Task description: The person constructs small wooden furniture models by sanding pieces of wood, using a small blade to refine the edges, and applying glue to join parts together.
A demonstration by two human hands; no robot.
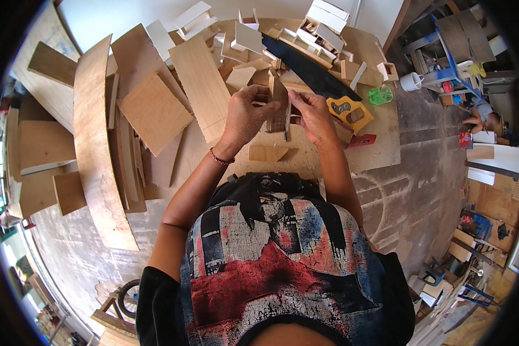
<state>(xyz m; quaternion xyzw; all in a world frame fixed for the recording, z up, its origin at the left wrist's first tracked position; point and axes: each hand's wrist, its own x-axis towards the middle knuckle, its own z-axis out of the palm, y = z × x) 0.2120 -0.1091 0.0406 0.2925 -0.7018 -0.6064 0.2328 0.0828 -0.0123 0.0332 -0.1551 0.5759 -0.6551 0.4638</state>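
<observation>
Over on the left, a long board [101,144] stands beside a square board [155,112], and next comes a wide plank [199,86]. The person's left hand [251,112] pinches the left side of a narrow wooden piece [278,118], which is held up above the table [380,155] in front of the chest. Its long axis runs nearly straight away from the body, one end pointing to the far edge, the other back at the shirt [282,248]. Nearer the person lies a small offcut [268,153]. The right hand [312,115] grips the piece's right side with thumb and fingers. Beyond that hand rests a saw [314,69], its yellow handle toward the right, near a green cup [379,96].
</observation>
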